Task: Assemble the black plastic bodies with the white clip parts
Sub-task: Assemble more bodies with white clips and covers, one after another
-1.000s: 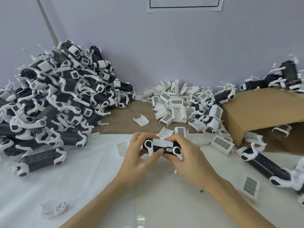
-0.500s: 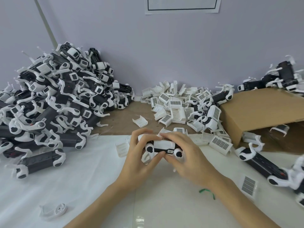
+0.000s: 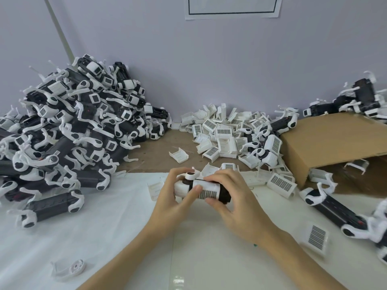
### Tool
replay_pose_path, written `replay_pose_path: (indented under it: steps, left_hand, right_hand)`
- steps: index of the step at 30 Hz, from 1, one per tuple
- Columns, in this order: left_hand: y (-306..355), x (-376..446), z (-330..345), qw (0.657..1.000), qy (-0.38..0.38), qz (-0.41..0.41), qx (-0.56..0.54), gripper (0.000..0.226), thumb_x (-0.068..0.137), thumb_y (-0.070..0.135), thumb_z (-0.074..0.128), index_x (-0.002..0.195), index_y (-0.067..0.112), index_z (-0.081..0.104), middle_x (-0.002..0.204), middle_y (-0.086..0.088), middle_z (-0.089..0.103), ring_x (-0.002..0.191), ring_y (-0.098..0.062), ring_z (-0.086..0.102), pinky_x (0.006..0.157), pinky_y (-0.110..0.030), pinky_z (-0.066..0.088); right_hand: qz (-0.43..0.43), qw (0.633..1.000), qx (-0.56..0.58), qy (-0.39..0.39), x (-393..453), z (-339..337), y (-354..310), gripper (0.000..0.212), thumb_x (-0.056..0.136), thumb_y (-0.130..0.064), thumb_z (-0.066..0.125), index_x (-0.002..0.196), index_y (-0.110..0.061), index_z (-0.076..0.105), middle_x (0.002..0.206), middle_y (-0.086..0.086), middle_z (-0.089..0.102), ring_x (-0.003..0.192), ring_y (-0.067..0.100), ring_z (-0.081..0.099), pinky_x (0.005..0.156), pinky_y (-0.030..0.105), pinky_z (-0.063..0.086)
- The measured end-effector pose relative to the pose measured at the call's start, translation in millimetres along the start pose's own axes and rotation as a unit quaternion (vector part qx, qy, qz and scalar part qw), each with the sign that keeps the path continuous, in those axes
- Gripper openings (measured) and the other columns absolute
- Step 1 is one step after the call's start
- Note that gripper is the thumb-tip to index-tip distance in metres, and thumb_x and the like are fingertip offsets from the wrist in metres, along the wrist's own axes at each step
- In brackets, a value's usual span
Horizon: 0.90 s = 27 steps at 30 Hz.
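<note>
Both hands hold one black plastic body over the white table, a little in front of me. A white clip part with a grille pattern sits around its middle. My left hand grips the body's left end, thumb lying on the clip's grille. My right hand grips the right end, fingers curled over the top of the clip. A white rounded leg piece sticks up at the body's left end. Loose white clip parts lie heaped behind my hands.
A big pile of black-and-white bodies fills the left. A brown cardboard box stands at the right, with more bodies on top of it. One black body lies at the right. A lone white piece lies near left.
The body has been turned in my hands: its round white ends faced me before, now the grilled face of the clip faces me. Both hands kept their hold throughout.
</note>
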State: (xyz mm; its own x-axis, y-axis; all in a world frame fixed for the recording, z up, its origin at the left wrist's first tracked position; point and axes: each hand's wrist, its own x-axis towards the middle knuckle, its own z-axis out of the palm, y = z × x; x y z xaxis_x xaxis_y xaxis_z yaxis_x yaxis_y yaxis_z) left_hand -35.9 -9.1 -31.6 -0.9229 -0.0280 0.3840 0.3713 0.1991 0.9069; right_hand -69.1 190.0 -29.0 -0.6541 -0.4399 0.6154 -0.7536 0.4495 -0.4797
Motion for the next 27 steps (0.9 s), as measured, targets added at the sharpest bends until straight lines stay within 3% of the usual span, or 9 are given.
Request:
replay_pose_path:
  steps: [4, 7, 9, 12, 17, 20, 22, 24, 27]
  left_hand:
    - [-0.9, 0.0, -0.6, 0.999, -0.027, 0.029, 0.006, 0.036, 0.099, 0.026, 0.07, 0.131, 0.032, 0.055, 0.126, -0.005, 0.067, 0.122, -0.027, 0.063, 0.103, -0.035, 0.05]
    - [-0.3, -1.6, -1.1, 0.999, -0.028, 0.038, 0.014, 0.035, 0.1, 0.029, 0.069, 0.129, 0.041, 0.054, 0.125, -0.006, 0.066, 0.12, -0.03, 0.063, 0.103, -0.038, 0.05]
    - [-0.6, -1.6, -1.2, 0.999, -0.027, 0.04, 0.015, 0.034, 0.1, 0.031, 0.069, 0.128, 0.042, 0.054, 0.122, -0.003, 0.067, 0.117, -0.029, 0.064, 0.102, -0.035, 0.05]
    - [2.5, -0.7, 1.1, 0.999, -0.01, 0.038, 0.031, 0.033, 0.098, 0.035, 0.071, 0.128, 0.039, 0.057, 0.121, 0.007, 0.068, 0.119, -0.019, 0.064, 0.096, -0.018, 0.047]
    - [8.5, -6.5, 1.7, 0.998, -0.029, 0.046, 0.044, 0.055, 0.097, 0.038, 0.076, 0.145, 0.044, 0.051, 0.132, 0.017, 0.067, 0.123, -0.009, 0.065, 0.097, -0.01, 0.045]
    - [8.3, -5.6, 7.8, 0.994, 0.05, 0.053, 0.085, 0.054, 0.085, 0.05, 0.081, 0.133, 0.049, 0.057, 0.113, 0.02, 0.075, 0.108, -0.007, 0.071, 0.085, -0.012, 0.051]
    - [8.0, -5.1, 12.2, 0.987, 0.112, 0.041, 0.109, 0.056, 0.074, 0.061, 0.083, 0.123, 0.047, 0.059, 0.099, 0.022, 0.076, 0.098, -0.004, 0.073, 0.079, -0.015, 0.054]
    - [8.2, -6.1, 14.0, 0.983, 0.126, 0.036, 0.128, 0.062, 0.068, 0.068, 0.083, 0.119, 0.046, 0.055, 0.096, 0.025, 0.074, 0.094, -0.002, 0.072, 0.08, -0.012, 0.051]
    - [13.7, -10.3, 15.8, 0.982, 0.099, 0.044, 0.154, 0.067, 0.069, 0.077, 0.079, 0.122, 0.047, 0.052, 0.097, 0.023, 0.074, 0.098, 0.0, 0.071, 0.081, -0.011, 0.049]
  right_hand:
    - [0.003, 0.998, -0.067, -0.004, 1.3, -7.4, 5.9, 0.036, 0.099, -0.034, 0.069, 0.129, -0.016, 0.066, 0.121, -0.01, 0.061, 0.12, 0.012, 0.053, 0.107, 0.028, 0.039]
    - [0.0, 0.995, -0.098, 0.003, 4.2, -7.4, 3.4, 0.029, 0.094, -0.029, 0.075, 0.116, -0.011, 0.071, 0.108, -0.007, 0.066, 0.108, 0.017, 0.057, 0.102, 0.027, 0.038]
    - [0.002, 0.996, -0.093, 0.012, 6.9, -8.4, 0.3, 0.025, 0.093, -0.029, 0.075, 0.11, -0.011, 0.071, 0.104, -0.01, 0.065, 0.104, 0.014, 0.055, 0.1, 0.026, 0.035]
    - [0.015, 0.998, -0.057, -0.005, 7.5, -11.7, 0.4, 0.021, 0.096, -0.032, 0.068, 0.111, -0.018, 0.07, 0.104, -0.021, 0.06, 0.105, 0.005, 0.053, 0.103, 0.028, 0.035]
    - [0.14, 0.976, 0.168, -0.003, 2.7, -3.6, -1.8, 0.02, 0.108, -0.018, 0.055, 0.121, -0.03, 0.062, 0.11, -0.015, 0.063, 0.109, 0.012, 0.062, 0.091, 0.026, 0.051]
    - [0.123, 0.98, 0.151, 0.042, 2.2, -0.4, 1.2, 0.031, 0.108, -0.007, 0.049, 0.129, -0.024, 0.064, 0.131, -0.015, 0.058, 0.134, 0.011, 0.052, 0.103, 0.03, 0.051]
    - [0.093, 0.988, 0.125, 0.008, -0.6, 1.5, 2.3, 0.044, 0.107, -0.004, 0.05, 0.145, -0.026, 0.056, 0.15, -0.012, 0.05, 0.147, 0.009, 0.041, 0.114, 0.026, 0.041]
    - [0.079, 0.99, 0.103, -0.05, -5.4, 7.4, 2.2, 0.062, 0.103, -0.009, 0.06, 0.157, -0.032, 0.04, 0.161, -0.013, 0.04, 0.152, 0.005, 0.032, 0.12, 0.023, 0.032]
    - [0.101, 0.987, 0.106, -0.058, -7.2, 13.8, 1.7, 0.073, 0.099, -0.016, 0.069, 0.159, -0.035, 0.032, 0.158, -0.014, 0.044, 0.147, 0.004, 0.041, 0.114, 0.019, 0.038]
